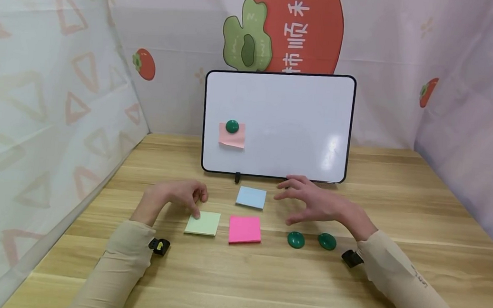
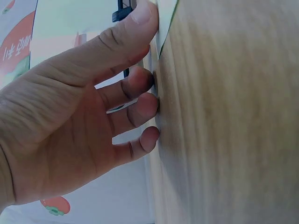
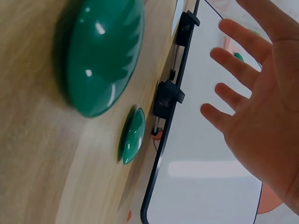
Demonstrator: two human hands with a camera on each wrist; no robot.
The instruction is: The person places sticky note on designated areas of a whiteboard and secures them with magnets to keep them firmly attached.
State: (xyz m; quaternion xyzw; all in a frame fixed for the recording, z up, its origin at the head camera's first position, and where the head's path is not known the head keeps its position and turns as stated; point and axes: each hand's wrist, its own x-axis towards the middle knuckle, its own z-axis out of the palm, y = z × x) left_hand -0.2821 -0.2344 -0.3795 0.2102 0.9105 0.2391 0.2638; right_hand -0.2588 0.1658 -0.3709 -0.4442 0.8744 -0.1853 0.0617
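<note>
Left sleeve (image 1: 118,264); hand (image 1: 178,193) on green notes (image 1: 205,225)

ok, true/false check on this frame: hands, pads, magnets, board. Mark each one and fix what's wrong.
1. The left hand's thumb touches the light green pad. True.
2. The right hand grips a magnet. False: its fingers are spread and hold nothing.
3. The pale pink note on the whiteboard has a green magnet over it. True.
4. The blue pad lies nearer the person than the bright pink pad. False: it lies nearer the whiteboard.
5. Three loose magnets lie on the table. False: there are two, both green.
</note>
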